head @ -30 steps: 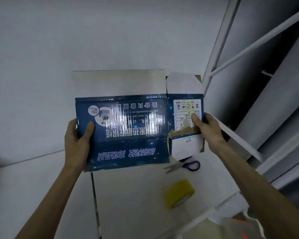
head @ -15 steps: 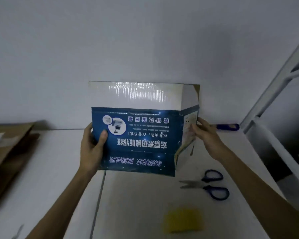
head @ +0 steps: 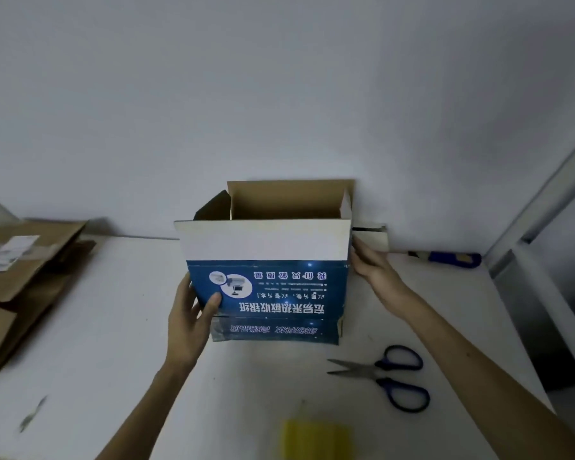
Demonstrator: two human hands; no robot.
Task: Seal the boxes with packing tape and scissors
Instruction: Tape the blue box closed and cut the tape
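Note:
A blue and white printed cardboard box (head: 269,283) stands on the white table (head: 113,343) with its top flaps open and its brown inside showing. My left hand (head: 190,320) grips its lower left corner, thumb on the blue front. My right hand (head: 372,267) touches the box's right side near the side flap, fingers fairly straight. Blue-handled scissors (head: 389,376) lie open on the table to the right of the box. A yellow roll of packing tape (head: 316,439) sits at the near edge, blurred.
Flattened brown cardboard boxes (head: 20,280) are stacked at the table's left. A blue-handled tool (head: 452,259) lies by the wall at the back right. A white metal frame (head: 545,227) rises at the right, beyond the table's edge.
The box has gone from a flat, held-up sheet to a squared-up box standing on the table with its top open. The view has swung down and left.

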